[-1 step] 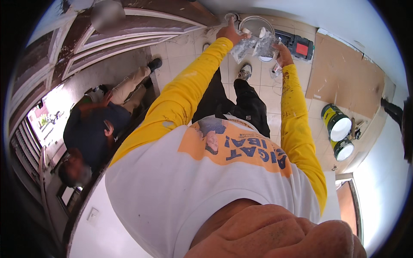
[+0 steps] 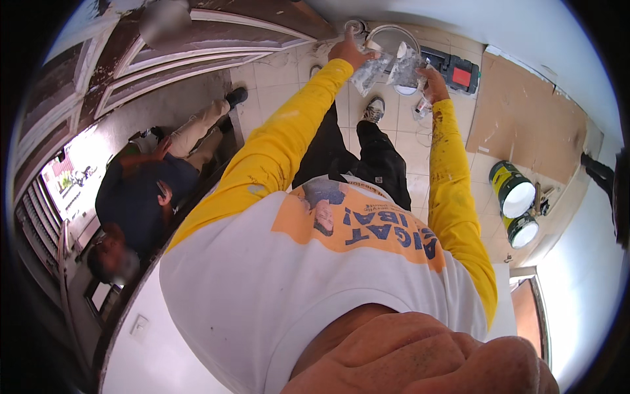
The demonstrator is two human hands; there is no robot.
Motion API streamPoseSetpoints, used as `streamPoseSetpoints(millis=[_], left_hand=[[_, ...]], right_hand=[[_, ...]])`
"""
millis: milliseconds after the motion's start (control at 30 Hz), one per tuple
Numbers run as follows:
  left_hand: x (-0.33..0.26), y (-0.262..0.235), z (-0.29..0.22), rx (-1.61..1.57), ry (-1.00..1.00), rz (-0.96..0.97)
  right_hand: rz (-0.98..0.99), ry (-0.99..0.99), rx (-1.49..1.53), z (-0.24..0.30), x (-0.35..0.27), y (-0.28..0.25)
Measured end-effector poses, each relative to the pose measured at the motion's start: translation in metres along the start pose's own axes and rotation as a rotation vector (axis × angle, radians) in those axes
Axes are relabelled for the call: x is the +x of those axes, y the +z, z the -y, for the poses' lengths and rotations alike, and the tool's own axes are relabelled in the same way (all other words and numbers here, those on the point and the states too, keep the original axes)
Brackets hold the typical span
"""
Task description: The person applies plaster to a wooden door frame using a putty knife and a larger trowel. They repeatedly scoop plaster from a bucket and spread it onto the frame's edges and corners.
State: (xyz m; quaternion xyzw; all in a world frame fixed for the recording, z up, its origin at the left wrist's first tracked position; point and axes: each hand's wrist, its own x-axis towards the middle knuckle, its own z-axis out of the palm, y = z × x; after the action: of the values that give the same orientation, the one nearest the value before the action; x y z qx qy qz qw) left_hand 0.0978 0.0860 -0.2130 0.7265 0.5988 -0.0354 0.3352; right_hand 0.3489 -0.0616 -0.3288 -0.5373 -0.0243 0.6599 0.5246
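My left hand [image 2: 348, 50] reaches to the far middle, its fingers closed on a greyish, shiny flat piece [image 2: 369, 73] with white smears. A similar greyish flat piece [image 2: 405, 68] hangs beside it, at the fingers of my right hand [image 2: 434, 85], which are curled round its edge. Whether these pieces are blades or plastic is too small to tell. Just beyond them stands a round pail [image 2: 416, 41] with a pale rim, partly hidden by the pieces. Near my left hand sits a small round can [image 2: 358, 25].
A black toolbox [image 2: 441, 60] with a red patch lies right of the pail. Brown cardboard [image 2: 525, 111] covers floor along the right wall, near two paint pails [image 2: 514, 197]. A co-worker [image 2: 147, 197] is at the left, below brown framed panels [image 2: 216, 39]. A small object [image 2: 422, 108] lies under my right hand.
Both hands keep their places with the greyish pieces, apart from a very slight shift. The co-worker at the left has moved a little.
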Motion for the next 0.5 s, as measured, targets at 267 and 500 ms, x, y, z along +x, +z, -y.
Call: streamPoseSetpoints(millis=[267, 500], left_hand=[[0.014, 0.025, 0.052, -1.110, -0.209, 0.170], [0.005, 0.004, 0.007, -1.745, -0.286, 0.616]], right_hand=[[0.035, -0.366, -0.660, 0.062, -0.046, 0.055], [0.058, -1.247, -1.345, 0.084, -0.118, 0.120]])
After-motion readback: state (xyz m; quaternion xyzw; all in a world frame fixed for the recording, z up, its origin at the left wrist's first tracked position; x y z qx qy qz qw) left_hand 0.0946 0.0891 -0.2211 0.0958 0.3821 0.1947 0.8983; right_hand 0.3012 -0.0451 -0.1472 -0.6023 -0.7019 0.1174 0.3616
